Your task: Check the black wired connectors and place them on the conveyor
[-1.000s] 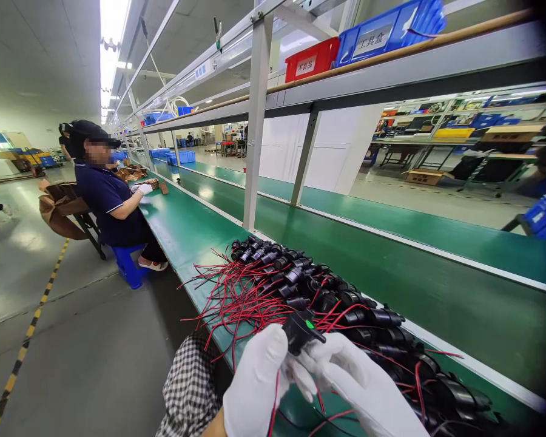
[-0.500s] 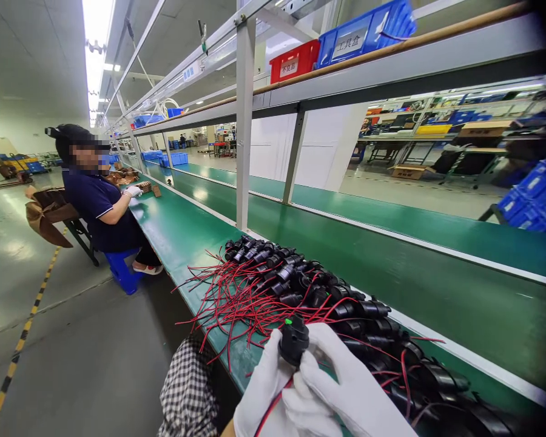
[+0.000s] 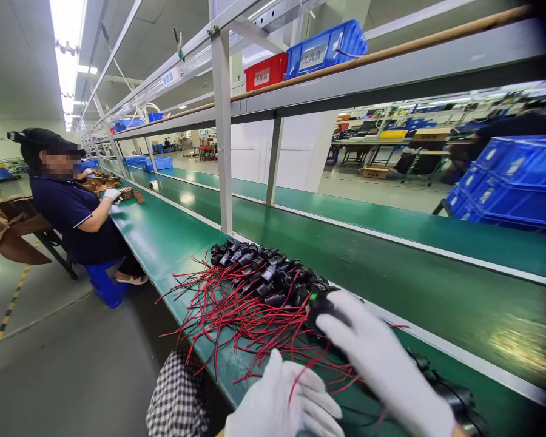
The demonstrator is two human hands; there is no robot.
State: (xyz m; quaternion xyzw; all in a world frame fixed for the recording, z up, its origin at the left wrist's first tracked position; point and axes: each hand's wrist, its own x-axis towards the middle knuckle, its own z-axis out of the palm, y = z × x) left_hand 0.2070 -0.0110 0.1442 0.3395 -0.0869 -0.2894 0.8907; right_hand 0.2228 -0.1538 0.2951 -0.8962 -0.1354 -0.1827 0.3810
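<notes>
Green bench point(image 3: 173, 237): your white-gloved right hand point(image 3: 352, 328) gripping black, green-marked, rounded part point(image 3: 316, 308), mostly hidden; white-gloved left hand point(image 3: 284, 397) loosely open, cropped.

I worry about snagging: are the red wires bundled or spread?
Spread: the red wires fan loosely across the green bench, several ends poking past its edge.

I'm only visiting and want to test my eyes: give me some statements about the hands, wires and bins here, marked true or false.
1. The right hand grips a black part. True.
2. The left hand is bare. False: the left hand wears a white glove.
3. Red wires spread over the green bench. True.
4. The red bin stands on the floor. False: the red bin is up on the shelf, beside a blue bin.
</notes>
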